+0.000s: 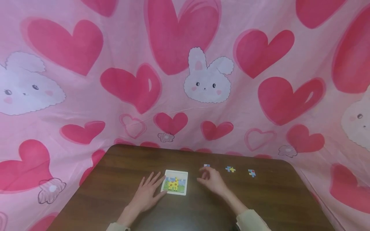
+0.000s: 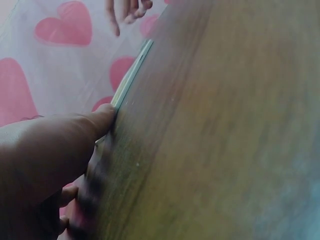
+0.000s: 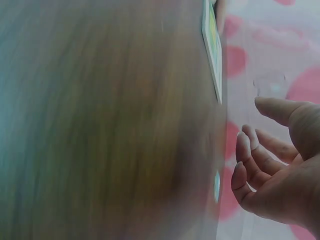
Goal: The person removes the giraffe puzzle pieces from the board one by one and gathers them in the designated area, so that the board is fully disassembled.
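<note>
A small white-framed puzzle board (image 1: 186, 183) with a yellow giraffe (image 1: 173, 184) on blue and green lies flat on the table. My left hand (image 1: 146, 195) rests at its left side with fingers spread, the thumb at the lower left corner. In the left wrist view the thumb (image 2: 106, 116) touches the board's edge. To the right of the board, my right hand (image 1: 212, 181) hovers over the table with loosely bent fingers and nothing between them. Just behind it shows a puzzle piece (image 1: 206, 165), partly hidden by the fingers.
Two more loose puzzle pieces lie farther right: a blue-and-yellow one (image 1: 230, 169) and a blue one with a red spot (image 1: 251, 173). The dark wooden table (image 1: 130, 163) has rounded far corners. A pink cloth (image 1: 179, 93) with hearts and rabbits hangs behind and beside it.
</note>
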`<state>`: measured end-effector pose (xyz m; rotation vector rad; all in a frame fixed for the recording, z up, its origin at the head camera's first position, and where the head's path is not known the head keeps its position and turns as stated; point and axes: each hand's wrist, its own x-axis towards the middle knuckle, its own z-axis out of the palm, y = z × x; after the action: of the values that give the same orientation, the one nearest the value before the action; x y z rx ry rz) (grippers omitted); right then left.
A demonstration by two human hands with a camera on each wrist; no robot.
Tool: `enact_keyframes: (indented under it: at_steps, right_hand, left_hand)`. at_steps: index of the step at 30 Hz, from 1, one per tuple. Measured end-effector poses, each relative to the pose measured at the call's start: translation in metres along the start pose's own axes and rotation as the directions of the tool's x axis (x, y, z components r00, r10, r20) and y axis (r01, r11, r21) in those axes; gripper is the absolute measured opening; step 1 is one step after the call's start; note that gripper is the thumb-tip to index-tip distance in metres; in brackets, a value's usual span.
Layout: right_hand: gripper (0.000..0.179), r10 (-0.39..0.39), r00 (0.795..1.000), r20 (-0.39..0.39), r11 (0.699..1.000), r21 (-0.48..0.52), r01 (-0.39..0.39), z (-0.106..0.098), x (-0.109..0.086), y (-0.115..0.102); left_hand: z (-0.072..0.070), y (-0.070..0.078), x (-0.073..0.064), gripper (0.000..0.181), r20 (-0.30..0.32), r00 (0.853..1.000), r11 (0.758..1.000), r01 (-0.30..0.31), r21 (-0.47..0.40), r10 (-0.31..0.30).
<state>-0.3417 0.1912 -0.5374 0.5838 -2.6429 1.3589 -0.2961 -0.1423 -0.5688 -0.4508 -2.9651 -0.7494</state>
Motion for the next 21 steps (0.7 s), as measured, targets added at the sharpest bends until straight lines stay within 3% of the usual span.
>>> enact_keyframes:
  at_steps: [2, 5, 6, 11, 19, 21]
  right_hand:
    - [0.034, -0.031, 0.999, 0.022, 0.999, 0.025, 0.030, 0.012, 0.002, -0.007]
    - [0.034, -0.021, 0.998, 0.061, 0.998, 0.064, 0.017, 0.030, 0.006, -0.020]
    - [0.035, 0.013, 0.997, 0.079, 0.997, 0.074, -0.019, 0.035, 0.008, -0.030]
    - [0.037, 0.003, 0.987, 0.163, 0.996, 0.089, -0.018, 0.061, 0.019, -0.049]
    - [0.029, 0.024, 0.975, 0.220, 0.998, 0.043, -0.034, 0.084, 0.029, -0.059]
    - [0.029, -0.002, 0.975, 0.221, 1.000, 0.017, -0.002, 0.088, 0.031, -0.054]
  left_hand:
    - [-0.001, 0.001, -0.001, 0.073, -0.002, 1.000, 1.000, -0.003, 0.003, 0.003]
    - [-0.002, 0.001, -0.001, 0.072, -0.002, 1.000, 1.000, -0.001, 0.005, 0.001]
    - [-0.003, 0.001, -0.001, 0.072, -0.002, 1.000, 1.000, 0.003, 0.007, -0.003]
    - [-0.003, 0.001, -0.001, 0.072, -0.010, 1.000, 1.000, 0.002, 0.022, -0.002]
    - [0.000, 0.001, -0.001, 0.071, -0.023, 1.000, 0.999, -0.019, 0.026, 0.020]
    - [0.000, 0.002, -0.001, 0.071, -0.026, 0.999, 0.999, -0.021, 0.028, 0.022]
